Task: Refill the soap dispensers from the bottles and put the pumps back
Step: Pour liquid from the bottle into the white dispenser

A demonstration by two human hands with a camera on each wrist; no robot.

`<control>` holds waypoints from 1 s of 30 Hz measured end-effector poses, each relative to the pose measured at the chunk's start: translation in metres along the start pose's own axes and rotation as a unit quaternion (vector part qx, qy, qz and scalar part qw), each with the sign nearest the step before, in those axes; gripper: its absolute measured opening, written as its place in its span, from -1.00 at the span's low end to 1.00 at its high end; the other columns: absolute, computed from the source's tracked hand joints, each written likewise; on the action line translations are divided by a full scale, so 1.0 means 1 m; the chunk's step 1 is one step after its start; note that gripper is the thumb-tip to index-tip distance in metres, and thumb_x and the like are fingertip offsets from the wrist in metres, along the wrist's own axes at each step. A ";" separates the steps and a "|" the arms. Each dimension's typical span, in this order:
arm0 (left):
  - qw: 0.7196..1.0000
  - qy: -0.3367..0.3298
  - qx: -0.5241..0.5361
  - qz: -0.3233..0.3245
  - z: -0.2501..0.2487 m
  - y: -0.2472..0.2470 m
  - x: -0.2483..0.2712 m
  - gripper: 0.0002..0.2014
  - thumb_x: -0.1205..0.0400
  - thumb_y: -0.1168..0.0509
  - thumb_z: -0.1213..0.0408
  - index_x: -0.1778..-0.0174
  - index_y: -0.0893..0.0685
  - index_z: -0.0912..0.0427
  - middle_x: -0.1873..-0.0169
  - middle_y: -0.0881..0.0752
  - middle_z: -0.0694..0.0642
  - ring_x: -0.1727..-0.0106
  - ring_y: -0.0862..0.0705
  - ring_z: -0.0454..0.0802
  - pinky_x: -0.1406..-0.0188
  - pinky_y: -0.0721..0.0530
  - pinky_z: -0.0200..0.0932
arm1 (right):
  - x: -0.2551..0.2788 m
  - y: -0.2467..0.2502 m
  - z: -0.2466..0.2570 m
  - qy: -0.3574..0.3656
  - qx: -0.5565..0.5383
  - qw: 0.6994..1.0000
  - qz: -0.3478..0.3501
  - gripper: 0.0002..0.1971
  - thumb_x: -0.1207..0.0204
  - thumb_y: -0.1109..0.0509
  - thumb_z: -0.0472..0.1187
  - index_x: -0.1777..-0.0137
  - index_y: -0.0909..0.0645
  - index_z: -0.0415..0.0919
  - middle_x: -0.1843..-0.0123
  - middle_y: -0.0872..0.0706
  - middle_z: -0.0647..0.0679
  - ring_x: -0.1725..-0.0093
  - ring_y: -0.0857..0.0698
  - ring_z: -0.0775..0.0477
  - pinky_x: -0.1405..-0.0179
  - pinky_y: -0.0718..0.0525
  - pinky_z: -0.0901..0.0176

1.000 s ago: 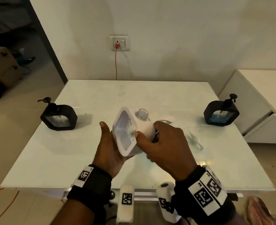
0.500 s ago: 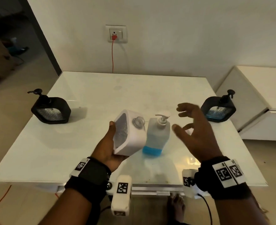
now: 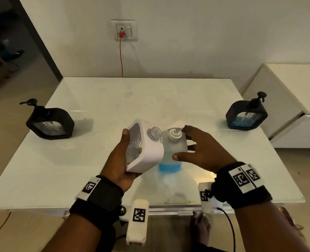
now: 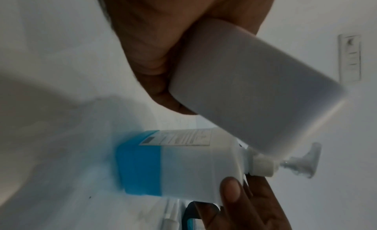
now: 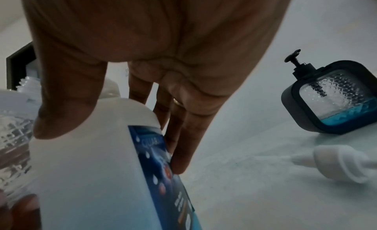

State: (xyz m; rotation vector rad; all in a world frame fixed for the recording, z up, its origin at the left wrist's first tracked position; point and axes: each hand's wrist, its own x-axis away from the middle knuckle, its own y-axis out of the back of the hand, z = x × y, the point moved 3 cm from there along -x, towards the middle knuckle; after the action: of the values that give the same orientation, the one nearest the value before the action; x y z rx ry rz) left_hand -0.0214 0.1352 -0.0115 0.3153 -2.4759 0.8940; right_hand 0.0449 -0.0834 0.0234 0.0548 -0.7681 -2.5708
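My left hand (image 3: 121,160) grips a white square soap dispenser (image 3: 145,151) just above the table, tilted, its threaded neck (image 3: 154,132) open and without a pump. Right beside it stands a clear soap bottle (image 3: 170,151) with blue liquid low down and its white pump (image 3: 175,132) on. My right hand (image 3: 190,145) holds this bottle, thumb on the near face and fingers on the far side. From the left wrist, the dispenser (image 4: 255,88) hangs over the bottle (image 4: 183,162). The right wrist view shows the thumb on the bottle (image 5: 91,169) and a loose white pump (image 5: 342,164) lying on the table.
A black dispenser (image 3: 50,123) with its pump on stands at the left edge of the white table (image 3: 96,99). Another black dispenser (image 3: 247,117), with some blue liquid, stands at the right edge. A white cabinet (image 3: 287,91) is beyond the table's right side.
My right hand let go of the white dispenser, swung out to the right, then came in and took hold of the soap bottle. The left hand kept the dispenser.
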 end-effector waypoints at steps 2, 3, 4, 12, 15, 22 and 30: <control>1.000 -0.007 0.000 0.000 0.002 -0.002 0.002 -0.44 -0.68 -0.22 -0.32 -0.50 -0.70 -0.11 -0.26 -0.86 0.13 -0.05 -0.89 0.07 0.28 -0.84 -0.04 | 0.000 0.000 0.000 0.001 -0.004 1.000 0.002 -0.16 -0.32 -0.75 -0.18 -0.60 -0.45 -0.02 -0.44 -0.61 0.12 -0.36 -0.62 0.20 -0.15 -0.68 0.46; 1.000 -0.014 -0.001 0.000 0.002 -0.003 0.004 -0.44 -0.66 -0.23 -0.31 -0.49 -0.70 -0.12 -0.25 -0.86 0.12 -0.04 -0.90 0.06 0.28 -0.84 -0.03 | 0.000 0.000 0.001 0.004 0.001 1.000 0.002 -0.15 -0.32 -0.75 -0.16 -0.60 -0.45 -0.02 -0.45 -0.61 0.13 -0.38 -0.61 0.18 -0.15 -0.68 0.45; 1.000 -0.021 -0.004 0.000 0.002 -0.005 0.005 -0.43 -0.65 -0.23 -0.31 -0.50 -0.69 -0.12 -0.25 -0.86 0.12 -0.04 -0.90 0.05 0.27 -0.85 -0.02 | 0.000 -0.001 0.001 0.006 0.005 1.000 0.001 -0.16 -0.33 -0.74 -0.15 -0.61 -0.45 -0.02 -0.45 -0.60 0.13 -0.38 -0.61 0.18 -0.15 -0.68 0.46; 1.000 -0.016 0.011 -0.001 0.014 -0.011 0.012 -0.33 -0.59 -0.24 -0.36 -0.58 -0.64 -0.12 -0.39 -0.79 0.18 -0.30 -0.81 0.18 0.17 -0.86 0.03 | 0.002 0.002 0.000 0.015 0.024 0.999 0.021 -0.12 -0.33 -0.70 0.14 -0.64 -0.43 0.07 -0.51 -0.60 0.20 -0.45 -0.60 0.13 -0.30 -0.70 0.17; 0.999 -0.013 0.036 0.007 0.017 -0.010 0.013 -0.35 -0.58 -0.26 -0.32 -0.55 -0.66 -0.10 -0.34 -0.81 0.19 -0.16 -0.86 0.16 0.21 -0.86 0.03 | 0.008 0.012 0.004 0.035 -0.087 0.995 0.016 -0.34 -0.46 -0.48 0.27 -0.56 -0.51 0.14 -0.47 -0.67 0.19 -0.46 -0.62 0.09 -0.43 -0.64 -0.03; 0.998 -0.042 0.049 0.016 0.015 -0.011 0.013 -0.33 -0.55 -0.25 -0.32 -0.56 -0.64 -0.11 -0.34 -0.81 0.19 -0.16 -0.88 0.18 0.23 -0.86 0.07 | 0.010 0.030 0.039 -0.022 -0.152 0.977 -0.146 -0.36 -0.64 0.00 0.32 -0.10 -0.80 -0.08 -0.07 -0.86 0.08 -0.09 -0.82 -0.02 -0.12 -0.78 -0.19; 0.999 -0.028 0.024 0.029 0.016 -0.014 0.011 -0.34 -0.58 -0.21 -0.35 -0.55 -0.64 -0.12 -0.34 -0.81 0.18 -0.26 -0.84 0.23 0.12 -0.88 0.13 | -0.010 0.043 0.072 -0.072 -0.040 0.978 -0.190 -0.24 -0.72 0.06 0.38 0.20 -0.81 -0.13 0.16 -0.86 0.04 0.32 -0.69 -0.03 0.33 -0.45 0.14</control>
State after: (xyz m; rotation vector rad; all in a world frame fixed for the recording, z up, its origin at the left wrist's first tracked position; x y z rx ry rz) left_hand -0.0310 0.1134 -0.0088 0.2897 -2.5297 0.9836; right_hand 0.0596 -0.0747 0.1058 -0.0130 -0.7680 -2.9928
